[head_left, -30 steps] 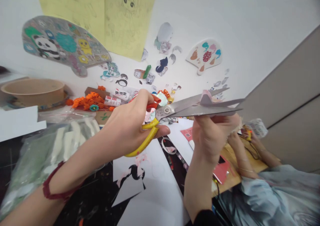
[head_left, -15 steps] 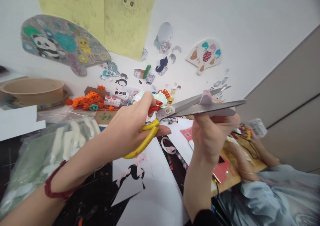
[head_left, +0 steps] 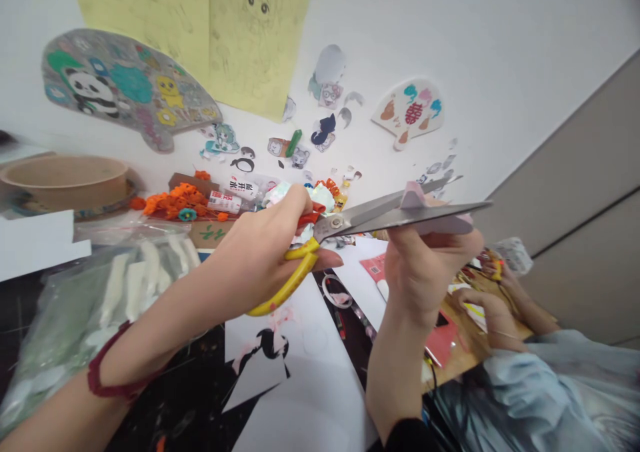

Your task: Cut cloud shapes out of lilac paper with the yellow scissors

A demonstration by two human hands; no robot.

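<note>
White wall [head_left: 500,72] at the back of the head view, stickers [head_left: 324,132] and yellow drawings [head_left: 260,59] up; dark bench [head_left: 195,379] below. Landmark: scissors [head_left: 334,224], held up off the bench. Left hand [head_left: 273,232] is wrapped round the scissors' handles, blades parted. Right hand [head_left: 420,265] is at the scissors' tip end, pinching a pale pink paper piece [head_left: 413,195] that sits between the blades, one tab poking up. Can't tell if the edges are biting. Below the scissors: white sheets [head_left: 320,379]. Left of and below: clear plastic bag [head_left: 65,319]. Right of, past the right hand: someone else's sleeve [head_left: 515,382]. Step in hand reads as trimming the paper. Next move, my read: needs a steady paper edge, fingertips clear, short squeeze.
</note>
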